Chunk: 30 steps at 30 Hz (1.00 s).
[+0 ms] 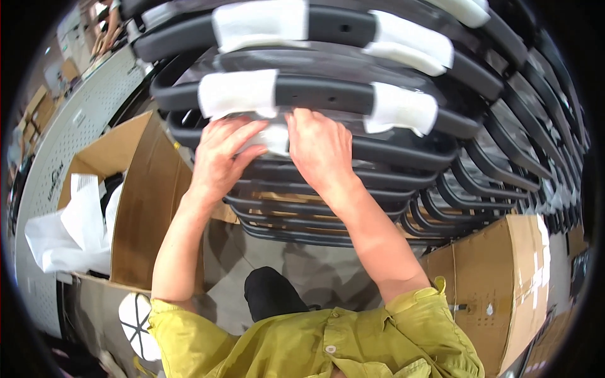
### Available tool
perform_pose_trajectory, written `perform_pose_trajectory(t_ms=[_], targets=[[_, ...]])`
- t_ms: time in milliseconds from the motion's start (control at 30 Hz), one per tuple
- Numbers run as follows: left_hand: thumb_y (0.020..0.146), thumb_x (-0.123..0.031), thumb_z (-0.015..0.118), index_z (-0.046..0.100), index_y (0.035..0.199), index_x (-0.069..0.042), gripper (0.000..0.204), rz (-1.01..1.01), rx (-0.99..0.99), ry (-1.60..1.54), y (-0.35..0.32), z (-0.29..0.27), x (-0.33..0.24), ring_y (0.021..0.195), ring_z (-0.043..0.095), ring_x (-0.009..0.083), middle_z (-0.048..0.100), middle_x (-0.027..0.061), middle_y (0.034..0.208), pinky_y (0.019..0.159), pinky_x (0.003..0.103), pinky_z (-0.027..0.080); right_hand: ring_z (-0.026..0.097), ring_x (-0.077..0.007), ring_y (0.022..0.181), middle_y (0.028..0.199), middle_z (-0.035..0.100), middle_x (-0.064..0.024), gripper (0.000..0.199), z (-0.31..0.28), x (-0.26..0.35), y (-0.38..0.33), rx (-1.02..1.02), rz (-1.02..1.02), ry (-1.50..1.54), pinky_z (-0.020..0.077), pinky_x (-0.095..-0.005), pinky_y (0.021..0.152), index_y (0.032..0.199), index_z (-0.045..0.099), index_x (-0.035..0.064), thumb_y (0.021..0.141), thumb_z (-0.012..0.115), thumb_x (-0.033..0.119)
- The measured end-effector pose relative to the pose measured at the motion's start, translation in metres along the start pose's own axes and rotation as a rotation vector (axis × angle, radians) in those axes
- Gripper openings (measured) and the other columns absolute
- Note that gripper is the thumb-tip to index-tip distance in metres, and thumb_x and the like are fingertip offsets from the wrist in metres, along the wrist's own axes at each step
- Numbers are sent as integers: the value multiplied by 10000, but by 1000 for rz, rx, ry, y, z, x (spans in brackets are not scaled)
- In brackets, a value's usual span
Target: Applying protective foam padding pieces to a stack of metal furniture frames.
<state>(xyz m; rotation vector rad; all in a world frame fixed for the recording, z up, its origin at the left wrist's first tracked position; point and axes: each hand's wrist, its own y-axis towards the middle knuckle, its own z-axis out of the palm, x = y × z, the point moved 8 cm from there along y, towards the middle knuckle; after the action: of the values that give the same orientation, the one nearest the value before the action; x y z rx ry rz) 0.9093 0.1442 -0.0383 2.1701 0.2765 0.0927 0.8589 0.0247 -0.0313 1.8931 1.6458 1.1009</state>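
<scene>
Our left hand (220, 157) and right hand (321, 151) are both up at mid-frame, fingers curled and partly closed on a white foam wrap (272, 135) that sits on the rail of a black plastic frame (378, 151). The left one lies over the wrap's left edge. The right one presses it from above, thumb side inward. Neither is a full fist; it looks like a pinch-and-press on the foam. We can't tell how far the fingertips go behind the rail.

That frame is one of a stack of black frames (353, 201) filling the centre and right of the picture. The two frames above it already carry wraps: white pads (238, 93) at left and right on the next rail up, and more (259, 24) on the top one.

Our read: we're in the padding step, seating the foam on this rail. The next move would need the wrap pulled snug around the rail and kept from sliding, then a matching pad further right on the same rail.

At left, an open cardboard box (142, 201) with loose white foam sheets (69, 233) beside it. At lower right, a closed cardboard box (504, 277). Our yellow-green shirt (328, 346) is along the bottom edge.
</scene>
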Motion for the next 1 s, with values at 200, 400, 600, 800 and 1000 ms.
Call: perform_pose_trajectory(t_ms=[200, 400, 600, 800, 1000], targets=[[700, -45, 606, 520, 1095, -80, 406, -245, 339, -11, 5, 29, -2, 893, 492, 308, 524, 147, 941, 780, 343, 391, 552, -263, 845, 806, 564, -95, 156, -113, -74, -85, 78, -405, 86, 451, -339, 707, 828, 560, 8, 689, 588, 72], [752, -31, 533, 413, 1176, -10, 441, -257, 580, 209, -13, 13, 27, 1010, 448, 305, 483, 171, 1067, 872, 352, 332, 571, -217, 677, 729, 565, -86, 147, -272, -232, -160, 352, -141, -672, 475, -316, 604, 754, 561, 52, 638, 543, 140], [768, -170, 547, 431, 1132, 65, 449, -23, 706, 546, 12, 31, 3, 904, 514, 364, 538, 236, 982, 780, 382, 414, 564, -311, 820, 824, 594, -173, 217, -584, -464, -304, -206, 859, -1005, 443, -379, 719, 884, 600, 43, 700, 563, 153], [688, -245, 659, 424, 1127, 50, 578, -263, 919, 465, 5, 37, 36, 823, 533, 375, 547, 265, 927, 688, 395, 427, 526, -319, 925, 972, 564, -167, 344, -690, -512, -430, -545, 1453, -1144, 424, -398, 783, 920, 557, 31, 727, 590, 314], [682, -240, 669, 421, 1123, 56, 587, -177, 888, 483, 2, 48, 50, 844, 535, 362, 539, 270, 942, 710, 384, 428, 477, -317, 1028, 1079, 530, -143, 482, -681, -538, -487, -538, 1814, -1102, 414, -391, 833, 1025, 522, 42, 716, 605, 402]])
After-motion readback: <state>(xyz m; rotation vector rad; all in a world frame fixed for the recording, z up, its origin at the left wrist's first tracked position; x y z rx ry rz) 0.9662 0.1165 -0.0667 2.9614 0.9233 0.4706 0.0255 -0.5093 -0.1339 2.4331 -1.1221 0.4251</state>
